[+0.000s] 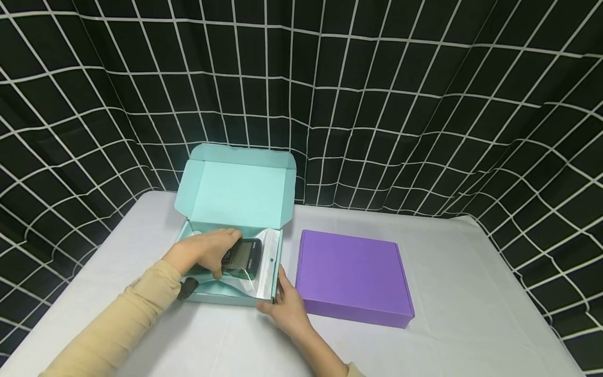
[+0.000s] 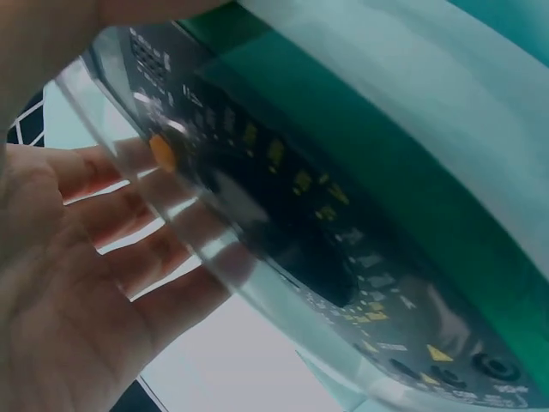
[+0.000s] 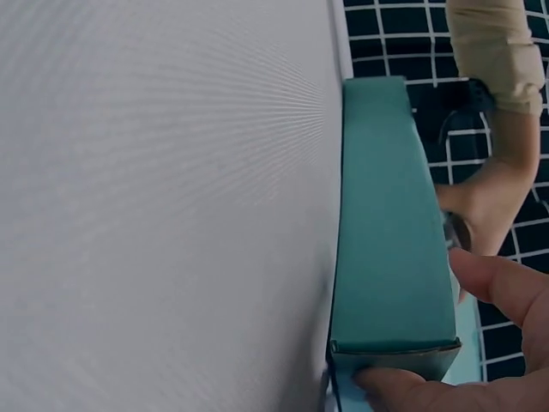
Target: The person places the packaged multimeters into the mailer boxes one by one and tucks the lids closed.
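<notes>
A dark multimeter (image 1: 242, 257) with a screen, a dial and a green edge lies in a clear plastic bag (image 1: 267, 262) at a teal cardboard box (image 1: 226, 298), whose lid stands raised. My left hand (image 1: 209, 250) grips the multimeter across its body, thumb on the near side and fingers on the far side. Through the plastic, the left wrist view shows the dial (image 2: 257, 215) close up. My right hand (image 1: 288, 306) holds the box's near right corner, its thumb at the front wall and its fingers along the right side.
A closed purple box (image 1: 353, 277) lies to the right of the teal one on a white tablecloth (image 1: 447, 293). The teal lid (image 1: 240, 193) leans back toward a black curtain (image 1: 358, 104) with a white grid.
</notes>
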Motion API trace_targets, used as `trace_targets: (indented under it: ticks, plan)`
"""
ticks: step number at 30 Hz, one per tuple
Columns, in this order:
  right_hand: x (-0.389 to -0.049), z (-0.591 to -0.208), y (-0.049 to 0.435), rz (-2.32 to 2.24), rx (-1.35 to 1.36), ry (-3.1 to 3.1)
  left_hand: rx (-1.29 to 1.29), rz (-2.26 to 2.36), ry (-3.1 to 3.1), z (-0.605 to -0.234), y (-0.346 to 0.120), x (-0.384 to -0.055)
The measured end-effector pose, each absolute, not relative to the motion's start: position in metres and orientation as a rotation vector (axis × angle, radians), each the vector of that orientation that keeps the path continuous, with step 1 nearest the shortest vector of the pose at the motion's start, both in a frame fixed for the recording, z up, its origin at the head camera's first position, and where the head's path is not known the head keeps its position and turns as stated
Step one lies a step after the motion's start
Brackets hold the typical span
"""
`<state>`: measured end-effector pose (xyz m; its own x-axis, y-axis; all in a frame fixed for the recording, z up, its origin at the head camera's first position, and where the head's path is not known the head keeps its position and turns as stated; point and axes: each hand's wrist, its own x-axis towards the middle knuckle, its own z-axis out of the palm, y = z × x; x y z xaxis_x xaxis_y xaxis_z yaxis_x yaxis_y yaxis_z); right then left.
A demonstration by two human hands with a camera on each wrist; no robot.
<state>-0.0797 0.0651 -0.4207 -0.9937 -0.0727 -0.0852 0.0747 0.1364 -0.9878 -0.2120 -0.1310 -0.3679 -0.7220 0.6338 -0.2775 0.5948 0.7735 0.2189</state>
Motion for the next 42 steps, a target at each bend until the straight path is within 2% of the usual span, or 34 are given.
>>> trace_targets:
  ticks: [20,33,37,42]
  plan:
    - [-0.081,-0.422,0.065,-2.020,0.007,2.244,0.819,0.011,2.530,-0.370,-0.113,-0.210]
    - [-0.081,-0.419,0.065,-1.947,0.017,2.310,0.830,-0.069,2.543,-0.373,-0.109,-0.209]
    - [-0.085,-0.407,0.071,-1.801,-0.074,2.337,0.792,0.143,2.517,-0.370,-0.120,-0.207]
    - [-0.101,-0.373,0.097,-1.589,-0.180,2.311,0.753,0.654,2.523,-0.347,-0.146,-0.210]
